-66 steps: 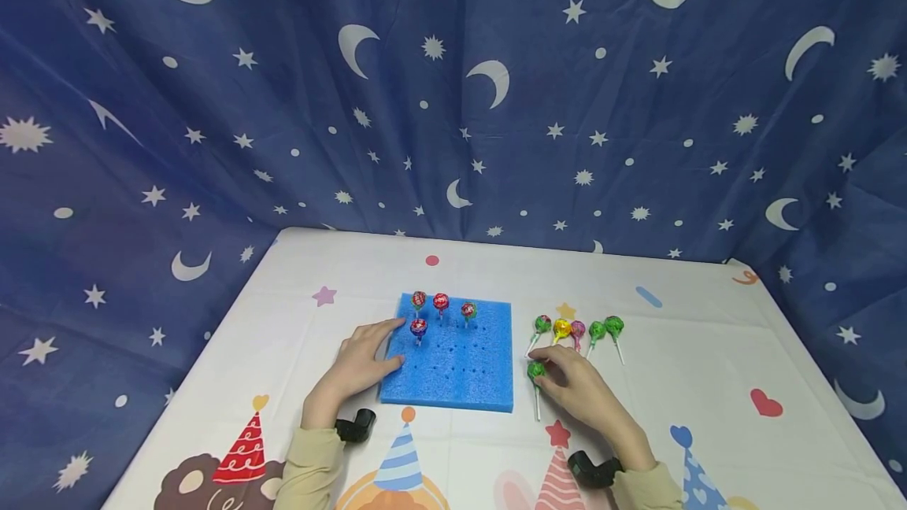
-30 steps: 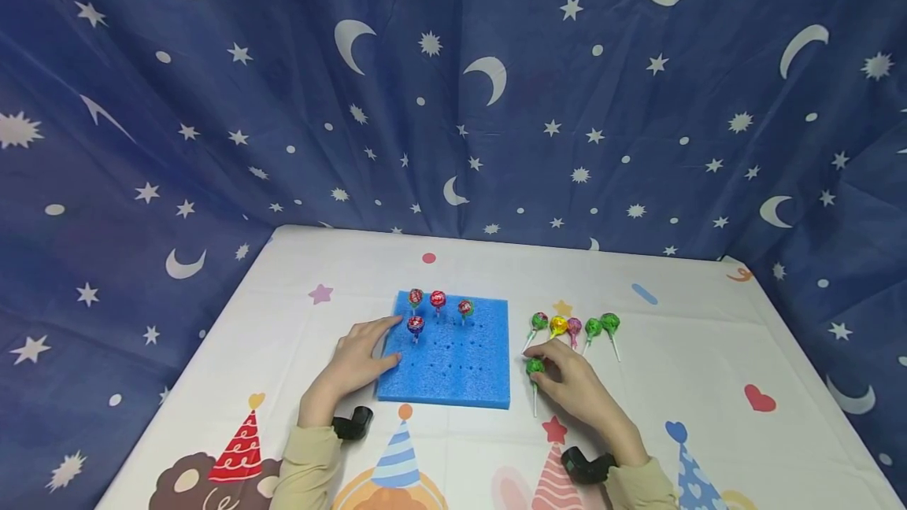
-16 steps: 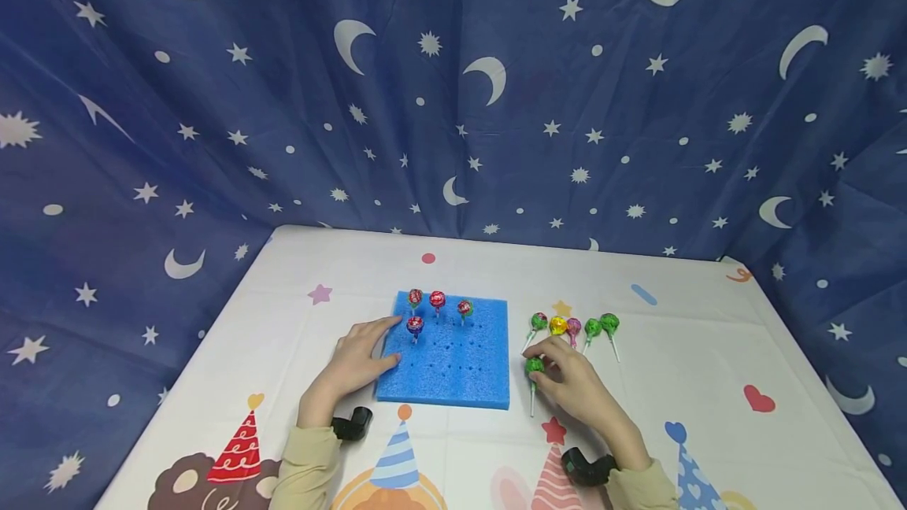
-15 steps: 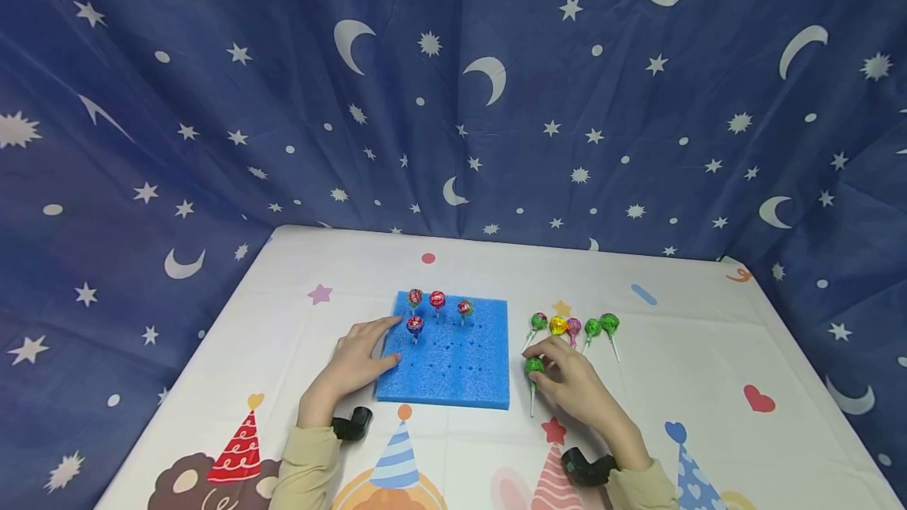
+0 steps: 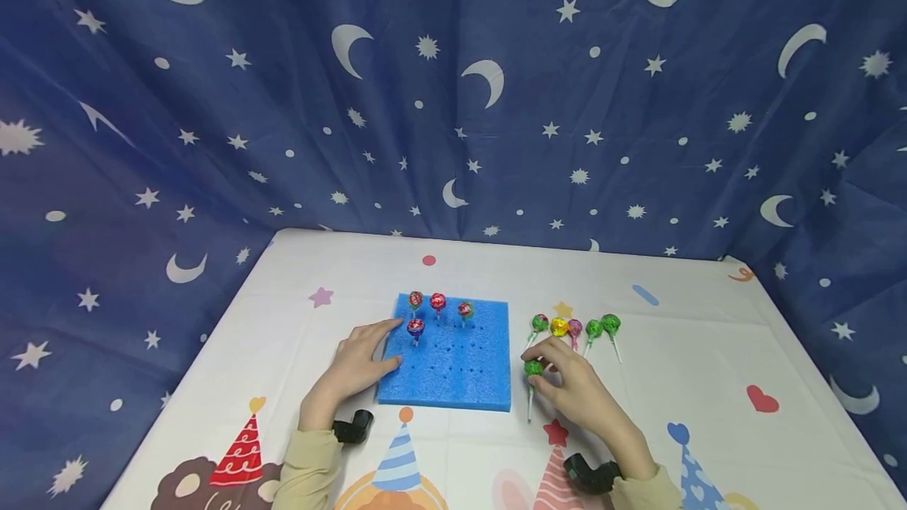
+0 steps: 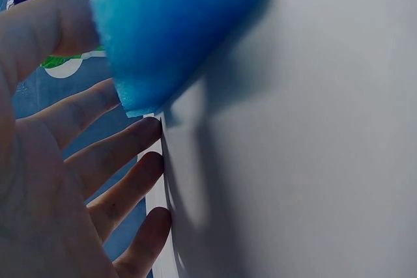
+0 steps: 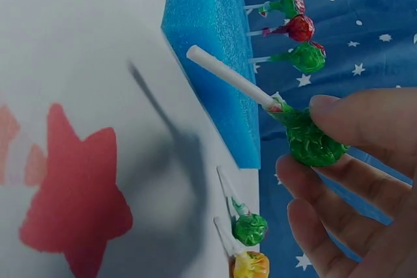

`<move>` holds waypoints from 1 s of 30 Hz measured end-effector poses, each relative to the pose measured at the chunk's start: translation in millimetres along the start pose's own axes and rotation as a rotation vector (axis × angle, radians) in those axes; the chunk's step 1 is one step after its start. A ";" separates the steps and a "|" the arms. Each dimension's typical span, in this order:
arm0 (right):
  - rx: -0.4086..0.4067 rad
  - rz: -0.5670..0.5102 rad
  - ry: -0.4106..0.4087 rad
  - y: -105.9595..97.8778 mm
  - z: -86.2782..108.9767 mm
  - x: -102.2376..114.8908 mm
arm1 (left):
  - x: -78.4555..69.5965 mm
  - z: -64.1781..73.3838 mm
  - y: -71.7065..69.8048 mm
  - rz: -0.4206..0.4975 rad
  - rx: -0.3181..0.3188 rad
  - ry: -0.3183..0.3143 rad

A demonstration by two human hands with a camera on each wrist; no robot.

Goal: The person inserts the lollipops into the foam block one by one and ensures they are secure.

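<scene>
My left hand [image 5: 357, 368] rests at the left edge of a blue foam board [image 5: 453, 388] dotted with small holes, its thumb and index fingertip touching the foam. In the left wrist view its other fingers [image 6: 124, 190] are loosely extended. My right hand [image 5: 577, 388], just right of the board, pinches a green-wrapped lollipop [image 5: 533, 368] by its candy head. The right wrist view shows this lollipop's white stick [image 7: 228, 76] jutting out from the fingers, its shadow apart from it on the table. Several lollipops, among them a red one [image 5: 438, 301] and a purple-blue one [image 5: 415, 327], stand upright in the board.
Right of the board, beyond my right hand, several lollipops lie in a row, including a yellow one [image 5: 559, 327], a pink one [image 5: 575, 327] and a green one [image 5: 611, 323]. A patterned white cloth [image 5: 708, 352] covers the table; a blue starry curtain [image 5: 524, 140] hangs behind.
The stick of the green lollipop in my right hand has swung slightly left at its lower end. My left hand stays at the board; the standing lollipops are unchanged.
</scene>
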State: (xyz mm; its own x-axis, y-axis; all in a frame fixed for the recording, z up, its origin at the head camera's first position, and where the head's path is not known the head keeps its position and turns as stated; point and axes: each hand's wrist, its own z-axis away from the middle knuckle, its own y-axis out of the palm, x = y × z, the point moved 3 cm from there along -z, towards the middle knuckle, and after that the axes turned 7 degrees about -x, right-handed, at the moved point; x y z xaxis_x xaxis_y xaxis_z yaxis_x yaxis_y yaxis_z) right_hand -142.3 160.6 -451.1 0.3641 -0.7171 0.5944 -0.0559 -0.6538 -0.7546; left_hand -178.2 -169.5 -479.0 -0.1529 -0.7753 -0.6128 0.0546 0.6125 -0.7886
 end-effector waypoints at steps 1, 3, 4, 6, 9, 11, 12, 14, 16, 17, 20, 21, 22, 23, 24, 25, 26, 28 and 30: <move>0.000 0.004 0.000 -0.4 0.1 0.8 | 0.2 0.2 0.1 0.000 0.000 -0.002; 0.000 0.009 -0.003 -1.0 0.2 2.5 | 0.2 0.8 -0.2 0.000 -0.002 -0.002; -0.002 0.011 -0.005 -1.4 0.2 3.3 | 0.0 1.2 -0.4 -0.001 -0.003 -0.001; -0.008 0.018 -0.014 -2.5 -0.2 5.0 | 0.0 1.4 -0.4 -0.004 -0.005 0.001; -0.021 0.016 -0.036 -4.3 -1.4 7.7 | -0.3 1.6 -0.6 -0.005 -0.005 0.000; -0.027 0.007 -0.054 -5.5 -2.7 9.9 | -0.6 1.7 -0.7 -0.010 -0.006 0.004; -0.031 0.004 -0.063 -6.1 -3.4 11.1 | -1.0 1.9 -0.8 -0.011 -0.005 0.005; -0.036 -0.003 -0.077 -7.5 -5.0 13.6 | -1.1 1.8 -0.5 -0.008 -0.003 0.000; -0.039 -0.005 -0.094 -8.6 -7.1 16.5 | -1.3 2.2 -0.3 -0.007 -0.004 -0.001; -0.039 -0.002 -0.102 -9.1 -8.2 18.2 | -1.4 2.5 -0.3 -0.005 -0.004 -0.003; -0.038 0.000 -0.130 -10.7 -12.3 23.7 | -1.5 2.5 -0.3 -0.008 -0.011 0.003; -0.037 -0.002 -0.138 -11.1 -13.7 25.7 | -1.7 2.6 -0.6 -0.009 -0.012 0.004; -0.035 -0.002 -0.143 -11.5 -15.2 27.7 | -1.7 2.4 -0.7 -0.010 -0.013 0.004; -0.034 -0.006 -0.149 -11.7 -16.8 29.6 | -1.8 2.2 -0.9 -0.010 -0.013 0.006; -0.033 -0.010 -0.154 -11.8 -18.4 31.6 | -1.8 2.0 -1.1 -0.009 -0.011 0.004; -0.033 -0.011 -0.162 -11.4 -20.0 33.4 | -1.8 1.8 -1.3 -0.009 -0.010 0.005; -0.032 -0.014 -0.167 -11.3 -21.6 35.6 | -1.5 1.5 -1.2 -0.007 -0.006 -0.001; -0.029 -0.020 -0.180 -9.8 -25.0 39.6 | -1.2 0.9 -1.0 -0.010 -0.002 -0.003; -0.026 -0.030 -0.193 -7.8 -28.5 43.8 | -0.7 0.8 -0.6 -0.013 0.001 -0.003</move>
State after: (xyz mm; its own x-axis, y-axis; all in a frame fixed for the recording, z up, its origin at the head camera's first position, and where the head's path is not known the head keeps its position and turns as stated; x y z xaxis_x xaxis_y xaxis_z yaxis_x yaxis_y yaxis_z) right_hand -152.4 127.4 -411.3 0.5370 -0.6392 0.5504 -0.0650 -0.6819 -0.7285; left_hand -177.4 -169.5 -478.2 -0.1503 -0.7837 -0.6026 0.0539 0.6022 -0.7966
